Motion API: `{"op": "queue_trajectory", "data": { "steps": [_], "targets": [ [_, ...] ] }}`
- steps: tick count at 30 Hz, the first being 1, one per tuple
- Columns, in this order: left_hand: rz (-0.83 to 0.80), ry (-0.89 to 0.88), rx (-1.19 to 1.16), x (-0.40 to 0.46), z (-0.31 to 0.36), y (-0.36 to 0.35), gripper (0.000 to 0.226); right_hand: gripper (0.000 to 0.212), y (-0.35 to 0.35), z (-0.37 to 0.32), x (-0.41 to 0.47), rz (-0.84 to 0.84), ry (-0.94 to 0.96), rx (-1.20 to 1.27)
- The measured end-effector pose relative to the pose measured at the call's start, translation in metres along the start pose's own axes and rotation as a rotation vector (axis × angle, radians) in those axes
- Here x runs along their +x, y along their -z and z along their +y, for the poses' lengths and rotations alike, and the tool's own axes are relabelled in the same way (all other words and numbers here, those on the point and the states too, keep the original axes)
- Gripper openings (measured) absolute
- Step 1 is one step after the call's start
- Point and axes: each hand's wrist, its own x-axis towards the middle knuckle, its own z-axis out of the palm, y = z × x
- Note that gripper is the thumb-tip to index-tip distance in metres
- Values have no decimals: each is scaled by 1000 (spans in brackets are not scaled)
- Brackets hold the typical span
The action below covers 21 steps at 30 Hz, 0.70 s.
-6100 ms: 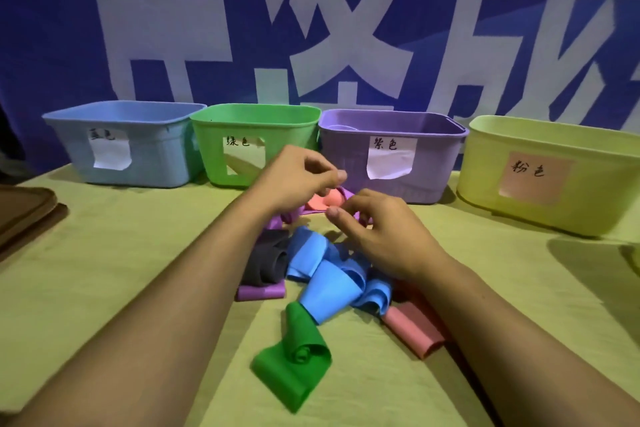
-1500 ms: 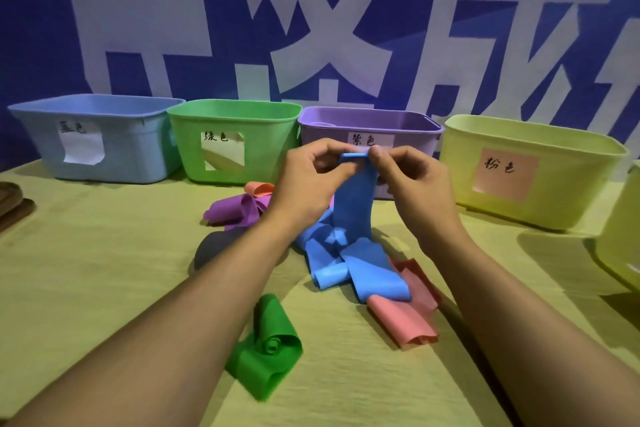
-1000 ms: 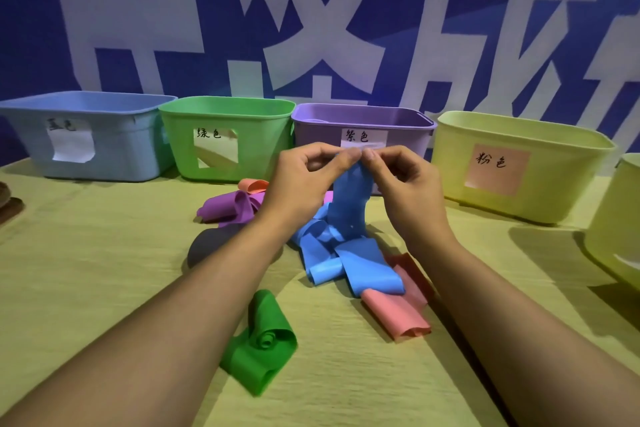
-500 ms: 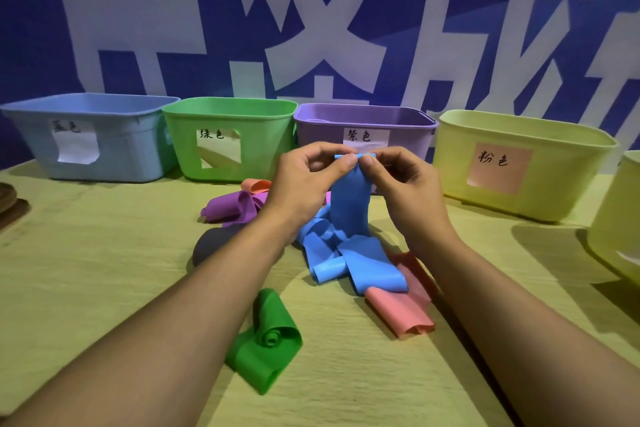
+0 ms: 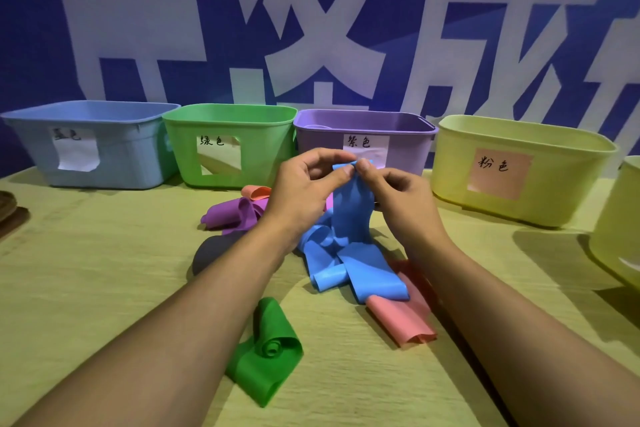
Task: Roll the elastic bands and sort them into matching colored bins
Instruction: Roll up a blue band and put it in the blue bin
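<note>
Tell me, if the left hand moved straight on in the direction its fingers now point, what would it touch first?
The right hand. The left hand points rightward, both pinching the top of the blue band, fingertips nearly touching. Depth seems equal, though uncertain.

Smooth matt blue band (image 5: 356,204); plastic bins (image 5: 228,146); paper labels (image 5: 498,173).

The blue bin (image 5: 104,146) carries a white paper label (image 5: 76,152) reading 蓝色 (its handwriting partly curled and faint). The green bin (image 5: 228,142) is marked 绿色, the purple bin (image 5: 363,135) 紫色, and the yellow bin (image 5: 519,170) bears a pink label (image 5: 498,173) reading 粉色. Large white characters fill the blue banner (image 5: 41,28) behind, cropped and unreadable.
</note>
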Motion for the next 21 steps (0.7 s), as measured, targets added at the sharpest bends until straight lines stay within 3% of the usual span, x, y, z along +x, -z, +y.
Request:
{"op": "queue_trajectory", "data": {
  "steps": [5,21],
  "targets": [
    [-4,-3,41,0,0,-1,23,34,-2,-7,-3,-3,-11,67],
    [28,67,34,1,-1,-1,13,15,3,4,3,-29,91,46]
  ]
}}
